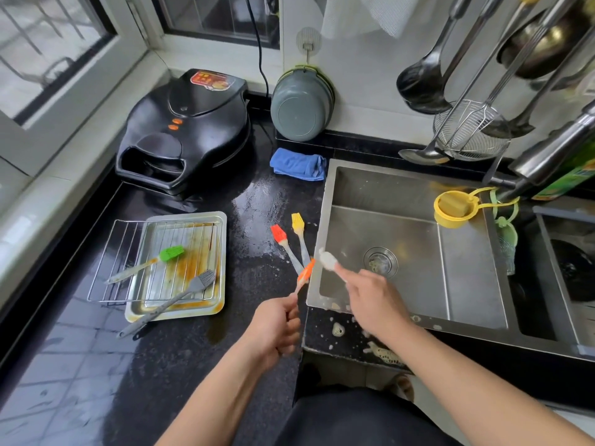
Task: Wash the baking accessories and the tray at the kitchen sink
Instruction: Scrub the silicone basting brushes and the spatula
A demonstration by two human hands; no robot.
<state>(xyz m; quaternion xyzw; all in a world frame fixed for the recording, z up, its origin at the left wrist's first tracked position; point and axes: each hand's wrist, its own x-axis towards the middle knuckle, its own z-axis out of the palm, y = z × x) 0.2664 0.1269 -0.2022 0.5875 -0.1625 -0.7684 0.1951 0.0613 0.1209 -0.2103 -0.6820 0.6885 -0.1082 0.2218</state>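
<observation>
Hands [277,329] around orange brush [305,272], seemingly.

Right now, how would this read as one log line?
left hand: holds orange brush | right hand: scrubs it with foamy white brush | tray: unwashed

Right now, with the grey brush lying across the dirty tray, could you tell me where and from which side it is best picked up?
Grip the grey brush by its long handle, where the end juts past the tray's near-left corner over the counter. Come from the near side, since that end is free, while the bristle head rests on the wire rack beside greasy stains. The left hand holds an orange brush, so free it first.
</observation>
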